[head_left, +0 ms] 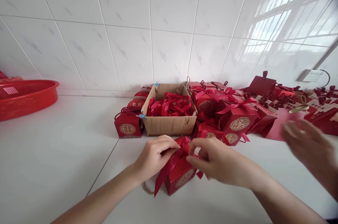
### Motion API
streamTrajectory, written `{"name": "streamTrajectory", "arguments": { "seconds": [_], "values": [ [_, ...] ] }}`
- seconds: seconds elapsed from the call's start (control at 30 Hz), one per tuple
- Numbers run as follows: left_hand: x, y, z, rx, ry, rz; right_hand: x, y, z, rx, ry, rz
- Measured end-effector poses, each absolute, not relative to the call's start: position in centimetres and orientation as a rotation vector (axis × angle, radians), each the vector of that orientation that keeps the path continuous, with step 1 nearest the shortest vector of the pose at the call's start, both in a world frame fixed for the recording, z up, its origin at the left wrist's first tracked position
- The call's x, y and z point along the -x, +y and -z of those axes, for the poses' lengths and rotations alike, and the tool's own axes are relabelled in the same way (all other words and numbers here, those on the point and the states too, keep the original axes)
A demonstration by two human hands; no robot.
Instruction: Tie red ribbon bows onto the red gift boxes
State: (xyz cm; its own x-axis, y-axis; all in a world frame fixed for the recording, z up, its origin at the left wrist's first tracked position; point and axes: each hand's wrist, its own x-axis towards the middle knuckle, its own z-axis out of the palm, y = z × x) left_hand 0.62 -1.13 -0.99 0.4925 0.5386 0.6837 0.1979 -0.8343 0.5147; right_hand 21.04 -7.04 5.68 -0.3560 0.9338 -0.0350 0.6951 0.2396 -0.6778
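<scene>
Left grip (155, 152) pinches the soft, slippery-looking ribbon (163, 176), right grip (215, 157) indeterminable from here; steady the probably light, crushable red box (182, 179) by its lower edges.

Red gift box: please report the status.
Left hand pinching ribbon; right hand beside it. Gift box on table, ribbon over top. Another person's hand at right, apart.

White surface (79, 143) | front red box (181, 179) | cardboard carton (169, 126) | red basin (31, 101) | piled red boxes (237, 124)
</scene>
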Motion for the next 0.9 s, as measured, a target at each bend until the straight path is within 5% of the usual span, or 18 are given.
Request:
{"name": "streamTrajectory", "arguments": {
  "seconds": [0.3,0.6,0.9],
  "values": [
    [-0.4,-1.4,1.0,-2.333,0.654,-1.233,-22.2,-2.8,-1.7,0.683,-2.240,-0.603],
    [-0.2,-1.5,0.8,-2.453,0.624,-1.314,-21.5,-3.2,0.5,0.681,-2.161,-0.481],
    [0.3,-2.3,0.0,-2.365,0.834,-1.041,-21.9,-3.5,0.6,0.659,-2.230,-0.406]
  ]
}}
